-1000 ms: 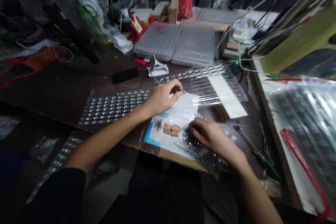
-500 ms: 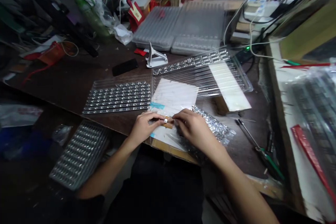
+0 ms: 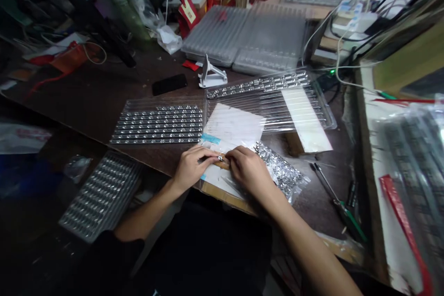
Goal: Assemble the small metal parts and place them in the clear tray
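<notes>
Between thumb and fingertips, my left hand [image 3: 190, 166] pinches a small shiny metal part [image 3: 219, 158] above a little brown block [image 3: 222, 164]. Close by on the right, my right hand [image 3: 248, 164] has its fingers curled together at the block; whatever they hold is hidden. Both hands work over a white board [image 3: 234, 122] with blue tape at its left edge. Just beyond my right hand lies a clear plastic bag of many small metal parts [image 3: 282, 171]. To the left, a clear tray [image 3: 157, 126] carries rows of metal pieces.
A ribbed clear tray [image 3: 274, 106] lies behind the board, with a white strip [image 3: 307, 120] across it. A black phone [image 3: 169, 84] and white stand [image 3: 211, 74] are farther back. A green-handled screwdriver [image 3: 342, 206] lies at right. Filled trays [image 3: 100, 194] are stacked lower left.
The view has shifted slightly. My right hand has come a little nearer to the left at the brown block; my left hand keeps its pinch on the small metal part.
</notes>
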Available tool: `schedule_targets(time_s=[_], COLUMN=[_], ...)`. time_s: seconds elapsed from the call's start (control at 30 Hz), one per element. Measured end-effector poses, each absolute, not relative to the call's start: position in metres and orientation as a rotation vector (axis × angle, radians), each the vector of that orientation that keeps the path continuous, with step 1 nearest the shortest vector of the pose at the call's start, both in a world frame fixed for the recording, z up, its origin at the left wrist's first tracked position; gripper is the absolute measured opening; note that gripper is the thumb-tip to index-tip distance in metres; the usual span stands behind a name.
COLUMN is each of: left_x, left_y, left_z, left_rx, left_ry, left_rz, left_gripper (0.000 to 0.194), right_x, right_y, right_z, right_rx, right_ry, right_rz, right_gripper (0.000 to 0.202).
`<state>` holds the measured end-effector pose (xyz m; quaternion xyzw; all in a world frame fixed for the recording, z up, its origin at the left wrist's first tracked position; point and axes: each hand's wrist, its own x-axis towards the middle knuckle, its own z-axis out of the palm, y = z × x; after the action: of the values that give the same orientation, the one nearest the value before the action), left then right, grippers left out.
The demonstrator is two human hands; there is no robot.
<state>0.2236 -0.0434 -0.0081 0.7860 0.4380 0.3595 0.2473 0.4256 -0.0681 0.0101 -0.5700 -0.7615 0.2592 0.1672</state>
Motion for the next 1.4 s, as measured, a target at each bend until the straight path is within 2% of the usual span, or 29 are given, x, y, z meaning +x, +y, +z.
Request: schedule_targets(time_s=[0.1, 0.27, 0.47, 0.63, 0.8, 0.93, 1.03, 1.2, 1.4], left_x=[0.219, 0.209, 0.207, 0.21, 0.215, 0.23, 0.244, 0.252, 0.25], left_y=[-0.044, -0.046, -0.047, -0.048, -0.045, -0.043, -0.045, -0.048, -0.047], left_z=[-0.009, -0.011, -0.009, -0.004, 0.002, 0.006, 0.004, -0.006, -0.008], left_rx=[2.096, 2.235, 2.134, 2.041, 2.046, 2.054, 2.05, 2.091, 2.143], left_ry=[1.282, 1.149, 1.181, 1.224, 1.211, 1.2, 1.161, 1.183, 1.184], left_rz=[1.001, 0.775, 0.787, 0.834, 0.818, 0.913, 0.926, 0.821, 0.791], left_gripper=[0.009, 0.012, 0.013, 0.012, 0.009, 0.002, 0.001, 0.001, 0.004], right_x=[0.423, 0.416, 0.418, 0.414, 0.416, 0.436, 0.451, 0.453, 0.445], right_y=[-0.07, -0.075, -0.074, -0.077, -0.078, -0.077, -0.076, -0.076, -0.079], right_z=[0.009, 0.015, 0.014, 0.017, 0.023, 0.026, 0.028, 0.029, 0.03], right_rx=[-1.47, -1.474, -1.342, -1.461, -1.416, -1.49, -1.644, -1.716, -1.707], right_ry=[-2.196, -2.362, -2.164, -2.362, -2.329, -2.15, -2.228, -2.415, -2.402], right_rz=[0.755, 0.567, 0.717, 0.612, 0.727, 0.709, 0.693, 0.705, 0.667], right_gripper=[0.023, 0.023, 0.025, 0.032, 0.034, 0.023, 0.015, 0.009, 0.012])
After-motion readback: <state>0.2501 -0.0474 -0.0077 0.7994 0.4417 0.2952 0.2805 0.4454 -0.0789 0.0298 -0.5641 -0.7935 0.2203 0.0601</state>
